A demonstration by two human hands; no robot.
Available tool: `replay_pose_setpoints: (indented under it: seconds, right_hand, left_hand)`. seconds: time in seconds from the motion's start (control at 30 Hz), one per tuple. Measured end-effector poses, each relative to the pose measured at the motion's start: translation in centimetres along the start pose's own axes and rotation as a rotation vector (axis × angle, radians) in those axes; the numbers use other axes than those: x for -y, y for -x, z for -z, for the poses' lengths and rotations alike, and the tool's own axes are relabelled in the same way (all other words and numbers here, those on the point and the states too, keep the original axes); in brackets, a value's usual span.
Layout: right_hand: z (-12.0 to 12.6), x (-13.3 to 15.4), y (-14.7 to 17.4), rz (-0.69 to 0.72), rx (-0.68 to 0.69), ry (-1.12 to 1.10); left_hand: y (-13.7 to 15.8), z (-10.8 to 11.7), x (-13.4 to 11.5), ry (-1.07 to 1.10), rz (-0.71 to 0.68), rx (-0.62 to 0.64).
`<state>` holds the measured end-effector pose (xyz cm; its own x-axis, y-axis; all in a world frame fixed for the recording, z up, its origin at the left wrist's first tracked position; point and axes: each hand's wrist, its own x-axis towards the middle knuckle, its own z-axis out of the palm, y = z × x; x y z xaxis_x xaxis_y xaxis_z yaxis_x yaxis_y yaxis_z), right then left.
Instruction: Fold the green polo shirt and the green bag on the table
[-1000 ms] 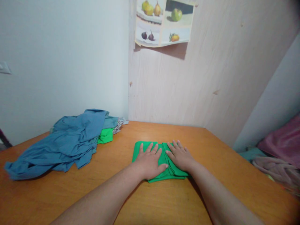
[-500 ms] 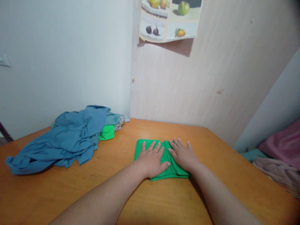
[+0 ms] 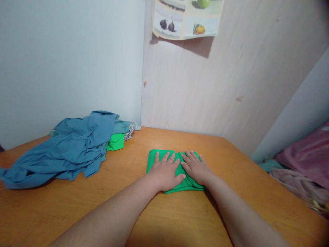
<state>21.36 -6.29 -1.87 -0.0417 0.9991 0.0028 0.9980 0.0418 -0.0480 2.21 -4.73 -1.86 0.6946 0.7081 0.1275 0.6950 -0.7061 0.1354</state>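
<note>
A folded green cloth garment (image 3: 177, 187) lies flat on the wooden table in front of me; its exact kind cannot be told. Across its left half rests my left hand (image 3: 166, 171), palm down with the fingers spread. My right hand (image 3: 196, 168) presses on the right half, where the fabric bunches into creases, its fingers stretched out. Both hands touch the cloth from above without gripping it, and they cover much of its middle.
The orange-brown table (image 3: 123, 206) meets the walls at the back. To the left lies a heap of crumpled blue clothes (image 3: 77, 147) with a bright green piece (image 3: 115, 142) at its side. Pink fabric (image 3: 305, 151) lies beyond the right edge. A fruit poster (image 3: 185, 20) hangs above.
My right hand has slid slightly left over the green cloth, toward my left hand. The left hand stays in place on it. The view has shifted a little.
</note>
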Motion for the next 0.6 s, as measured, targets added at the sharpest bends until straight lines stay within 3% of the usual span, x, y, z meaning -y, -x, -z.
replay_pose_setpoints:
  seconds: [0.6]
  right_hand:
    - [-0.7, 1.1, 0.7, -0.021, -0.001, -0.006]
  left_hand:
    - [-0.2, -0.2, 0.1, 0.017, 0.021, -0.009]
